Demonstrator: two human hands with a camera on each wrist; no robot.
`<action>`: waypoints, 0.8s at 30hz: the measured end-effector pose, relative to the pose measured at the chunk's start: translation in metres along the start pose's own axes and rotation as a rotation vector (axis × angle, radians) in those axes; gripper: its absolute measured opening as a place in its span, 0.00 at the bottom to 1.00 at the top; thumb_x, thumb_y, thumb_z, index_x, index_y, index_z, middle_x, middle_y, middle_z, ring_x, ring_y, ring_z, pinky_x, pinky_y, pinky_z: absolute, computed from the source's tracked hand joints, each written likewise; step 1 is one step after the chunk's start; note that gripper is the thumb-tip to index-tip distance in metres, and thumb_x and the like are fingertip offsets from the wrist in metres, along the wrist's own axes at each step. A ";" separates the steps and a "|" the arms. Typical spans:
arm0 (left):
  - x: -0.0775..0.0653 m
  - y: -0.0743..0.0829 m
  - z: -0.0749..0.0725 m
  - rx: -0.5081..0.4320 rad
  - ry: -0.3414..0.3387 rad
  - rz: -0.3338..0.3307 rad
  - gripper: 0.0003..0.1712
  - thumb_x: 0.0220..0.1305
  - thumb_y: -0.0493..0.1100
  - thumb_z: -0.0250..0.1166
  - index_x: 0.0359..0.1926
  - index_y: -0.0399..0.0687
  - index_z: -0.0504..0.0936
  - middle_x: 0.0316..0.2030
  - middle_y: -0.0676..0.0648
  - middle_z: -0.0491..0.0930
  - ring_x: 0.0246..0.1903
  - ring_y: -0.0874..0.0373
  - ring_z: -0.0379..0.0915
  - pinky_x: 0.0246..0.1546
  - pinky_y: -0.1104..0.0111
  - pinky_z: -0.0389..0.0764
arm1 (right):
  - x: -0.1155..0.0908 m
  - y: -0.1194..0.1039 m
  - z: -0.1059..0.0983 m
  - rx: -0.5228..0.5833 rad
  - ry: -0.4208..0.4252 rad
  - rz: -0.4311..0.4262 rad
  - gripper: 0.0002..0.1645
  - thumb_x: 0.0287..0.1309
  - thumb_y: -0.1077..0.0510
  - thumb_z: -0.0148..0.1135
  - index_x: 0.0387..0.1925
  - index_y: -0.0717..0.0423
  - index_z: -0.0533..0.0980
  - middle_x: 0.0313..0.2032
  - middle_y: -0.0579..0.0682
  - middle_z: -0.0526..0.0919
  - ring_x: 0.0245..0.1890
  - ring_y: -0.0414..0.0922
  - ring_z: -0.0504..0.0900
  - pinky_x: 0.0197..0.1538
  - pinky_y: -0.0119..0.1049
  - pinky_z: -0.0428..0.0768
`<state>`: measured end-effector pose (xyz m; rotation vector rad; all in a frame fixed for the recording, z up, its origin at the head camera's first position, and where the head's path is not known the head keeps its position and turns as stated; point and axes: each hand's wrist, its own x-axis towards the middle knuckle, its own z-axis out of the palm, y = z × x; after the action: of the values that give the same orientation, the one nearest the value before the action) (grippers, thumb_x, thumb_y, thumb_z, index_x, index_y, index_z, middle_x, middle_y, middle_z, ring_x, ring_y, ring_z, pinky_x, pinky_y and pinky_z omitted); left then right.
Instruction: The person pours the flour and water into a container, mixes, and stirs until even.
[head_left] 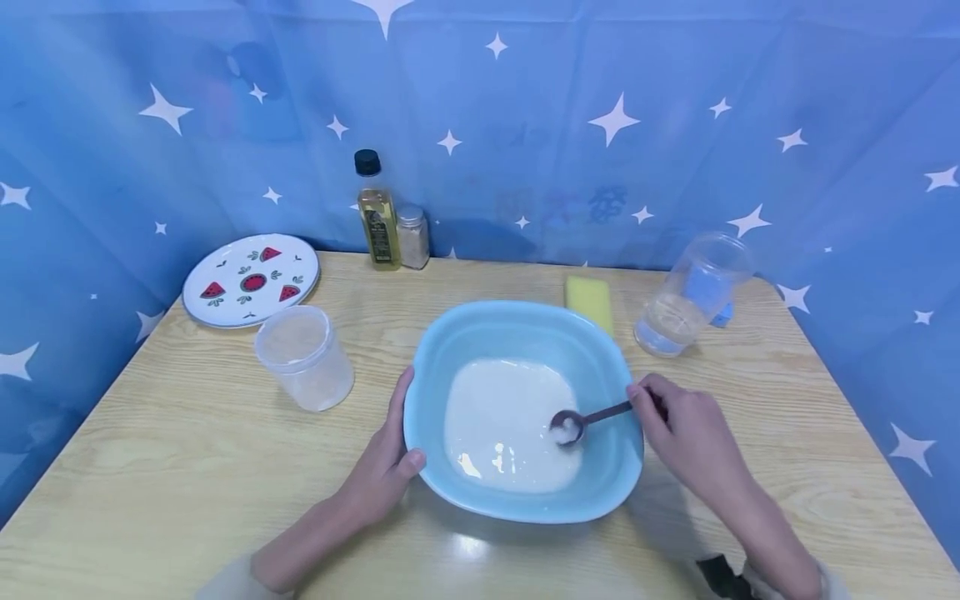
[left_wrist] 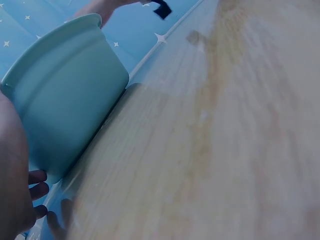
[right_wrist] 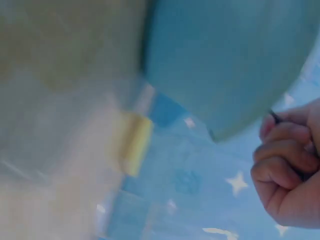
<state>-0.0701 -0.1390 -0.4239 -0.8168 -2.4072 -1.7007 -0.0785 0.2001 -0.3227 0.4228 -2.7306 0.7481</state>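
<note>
A light blue plastic basin (head_left: 525, 321) stands on the table with a pool of white liquid (head_left: 510, 417) in it. My left hand (head_left: 382, 467) holds the basin's left side, thumb at the rim and fingers along the outer wall. In the left wrist view, several fingertips of that hand show low beside the basin wall (left_wrist: 70, 95). My right hand (head_left: 686, 425) grips the handle of a dark spoon (head_left: 607, 412) over the basin's right rim. The spoon's bowl is at the liquid's right edge, with some white stuff in it. In the right wrist view, the right hand's fingers (right_wrist: 285, 155) are curled.
Left of the basin stands a translucent plastic tub (head_left: 307, 367), with a watermelon-patterned plate (head_left: 225, 271) behind it. An oil bottle (head_left: 380, 225) and a shaker jar (head_left: 412, 237) stand at the back. A yellow sponge (head_left: 588, 302) and a clear cup (head_left: 671, 317) of liquid are behind right.
</note>
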 end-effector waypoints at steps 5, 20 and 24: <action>-0.005 0.001 0.002 -0.013 -0.007 -0.018 0.47 0.65 0.68 0.43 0.73 0.55 0.32 0.69 0.43 0.52 0.51 0.49 0.70 0.46 0.62 0.77 | 0.010 0.003 -0.019 -0.002 -0.018 -0.064 0.13 0.64 0.57 0.55 0.22 0.49 0.70 0.11 0.38 0.56 0.11 0.34 0.54 0.16 0.29 0.57; 0.001 0.001 0.001 0.056 0.003 0.000 0.47 0.64 0.70 0.39 0.73 0.54 0.32 0.68 0.43 0.54 0.54 0.49 0.68 0.51 0.58 0.74 | 0.022 -0.020 0.008 0.056 -0.135 -0.262 0.09 0.59 0.59 0.61 0.24 0.46 0.77 0.15 0.33 0.66 0.14 0.30 0.59 0.17 0.26 0.63; 0.001 0.002 0.001 0.031 -0.001 -0.005 0.46 0.65 0.69 0.40 0.73 0.55 0.31 0.67 0.43 0.55 0.53 0.49 0.69 0.49 0.60 0.75 | 0.031 -0.018 0.013 -0.005 -0.046 -0.198 0.10 0.59 0.59 0.61 0.22 0.51 0.76 0.11 0.37 0.60 0.11 0.33 0.57 0.15 0.28 0.59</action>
<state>-0.0702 -0.1375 -0.4217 -0.8091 -2.4318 -1.6603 -0.1032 0.1719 -0.3146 0.7059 -2.6805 0.6871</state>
